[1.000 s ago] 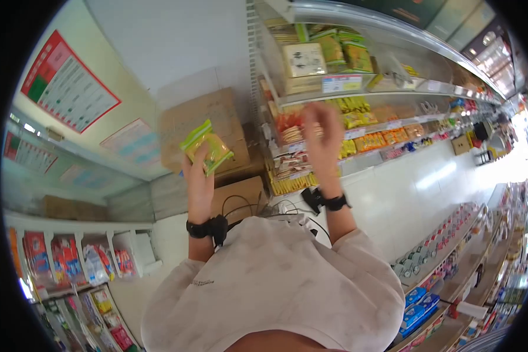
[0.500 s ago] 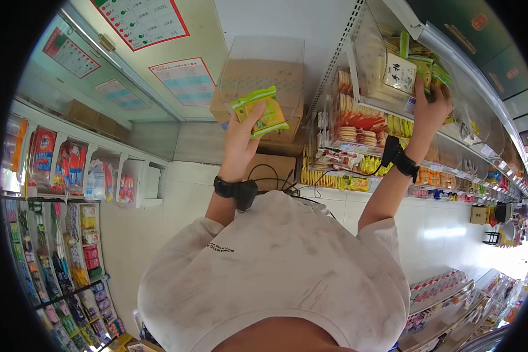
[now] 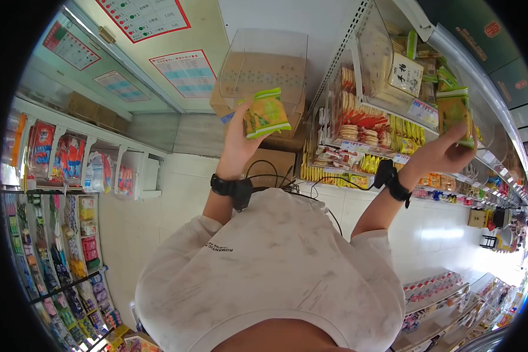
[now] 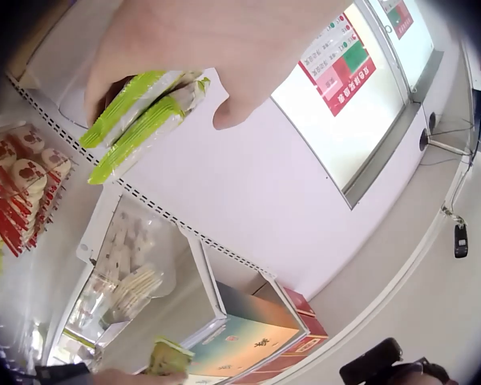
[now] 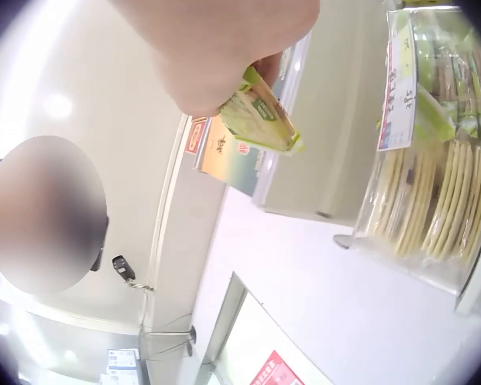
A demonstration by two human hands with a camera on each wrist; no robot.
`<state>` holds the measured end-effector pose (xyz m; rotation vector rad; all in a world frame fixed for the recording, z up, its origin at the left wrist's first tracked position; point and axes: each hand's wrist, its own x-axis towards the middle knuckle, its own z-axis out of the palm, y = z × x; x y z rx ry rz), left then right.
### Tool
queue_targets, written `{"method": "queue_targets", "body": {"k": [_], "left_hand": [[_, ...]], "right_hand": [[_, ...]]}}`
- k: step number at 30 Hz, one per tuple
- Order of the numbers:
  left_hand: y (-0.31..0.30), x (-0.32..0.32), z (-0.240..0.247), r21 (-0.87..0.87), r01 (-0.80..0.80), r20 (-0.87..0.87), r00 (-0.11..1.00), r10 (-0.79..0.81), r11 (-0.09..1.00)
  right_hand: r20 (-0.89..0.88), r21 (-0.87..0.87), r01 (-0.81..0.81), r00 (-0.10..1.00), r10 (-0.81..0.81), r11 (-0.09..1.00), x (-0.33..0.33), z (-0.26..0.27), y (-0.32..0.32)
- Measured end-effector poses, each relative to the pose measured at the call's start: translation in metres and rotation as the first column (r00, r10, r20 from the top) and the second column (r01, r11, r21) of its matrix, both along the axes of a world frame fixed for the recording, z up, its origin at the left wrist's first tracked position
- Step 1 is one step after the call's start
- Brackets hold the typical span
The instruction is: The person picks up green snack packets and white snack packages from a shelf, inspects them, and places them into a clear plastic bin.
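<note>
My left hand (image 3: pixel 238 144) holds green-and-yellow snack packets (image 3: pixel 267 115) up in front of the chest. Two bright green crimped edges (image 4: pixel 136 132) lie side by side under that hand in the left wrist view. On the right, my right hand (image 3: pixel 435 155) grips another green-edged snack packet (image 3: pixel 453 111) by its lower end, in front of the upper shelf. The same packet (image 5: pixel 260 120) shows beneath the hand in the right wrist view. Close behind it, a clear bin holds more green packets (image 3: pixel 429 67) and stacked pale flat biscuits (image 5: pixel 445 200).
Lower shelves carry red-wrapped round crackers (image 3: pixel 366 117) and yellow packets (image 3: pixel 408 138). A clear bin stands on a cardboard box (image 3: pixel 258 82) ahead, against the wall. Black cables (image 3: pixel 270 176) hang before the waist. Hanging goods fill the rack (image 3: pixel 58 252) at left.
My right hand reached from near the middle into the shelf bin, then drew back down and right with a packet. The left hand still holds its packets.
</note>
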<state>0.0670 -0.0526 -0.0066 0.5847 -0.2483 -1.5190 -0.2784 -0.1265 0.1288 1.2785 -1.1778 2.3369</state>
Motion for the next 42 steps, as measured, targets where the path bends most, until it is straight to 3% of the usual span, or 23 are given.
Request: {"method": "queue_targets", "body": {"k": [3,4,5,7,13,16,19,22,25,28,34,37,40,42], "left_hand": [[0.009,0.001,-0.004,-0.013,-0.021,0.2,0.98,0.024,1.0],[0.001,-0.012,-0.007,-0.021,0.028,0.273,0.962,-0.022,0.999],[0.001,-0.017,-0.004,-0.021,0.036,0.281,0.959,-0.029,0.999],[0.002,-0.021,0.005,-0.022,0.03,0.302,0.953,-0.023,0.999],[-0.001,-0.032,0.025,-0.103,0.17,0.122,0.98,-0.157,0.98],[-0.001,-0.029,0.023,-0.101,0.241,0.17,0.96,-0.222,0.965],[0.0,-0.032,0.012,-0.091,0.159,0.254,0.958,-0.132,0.983],[0.006,-0.034,0.017,-0.078,0.234,0.332,0.923,-0.196,0.969],[0.009,-0.041,0.024,-0.06,0.157,0.378,0.918,-0.123,0.986],[0.009,-0.039,0.018,-0.084,0.171,0.247,0.958,-0.146,0.982],[0.007,-0.037,0.02,0.029,0.131,0.246,0.96,-0.134,0.991],[0.002,-0.036,0.012,-0.009,0.144,0.296,0.946,-0.135,0.99],[0.003,-0.034,0.007,-0.038,0.151,0.346,0.929,-0.129,0.988],[0.004,-0.036,0.014,-0.048,0.149,0.302,0.945,-0.128,0.988]], "right_hand": [[0.037,0.01,-0.078,0.996,0.077,0.997,0.028,0.0,0.03],[0.111,0.123,-0.265,0.961,0.252,0.956,0.043,-0.005,0.041],[0.182,0.257,-0.361,0.929,0.322,0.897,0.051,-0.007,0.049],[0.289,0.362,-0.611,0.792,0.538,0.704,0.055,-0.018,0.051],[0.394,0.447,-0.775,0.618,0.68,0.446,0.071,-0.047,0.042],[0.426,0.484,-0.808,0.552,0.716,0.335,0.076,-0.05,0.044],[0.428,0.497,-0.831,0.486,0.762,0.251,0.083,-0.06,0.041],[0.421,0.541,-0.819,0.462,0.781,0.193,0.089,-0.061,0.042],[0.419,0.556,-0.812,0.459,0.784,0.179,0.092,-0.064,0.043],[0.387,0.553,-0.81,0.457,0.801,0.195,0.094,-0.069,0.041],[0.373,0.556,-0.81,0.446,0.814,0.189,0.096,-0.073,0.042],[0.326,0.419,-0.841,0.492,0.807,0.343,0.108,-0.061,0.057],[0.053,0.376,-0.843,0.435,0.899,0.386,0.109,-0.067,0.056],[-0.222,0.519,-0.707,0.432,0.874,0.481,0.106,-0.073,0.054]]}}
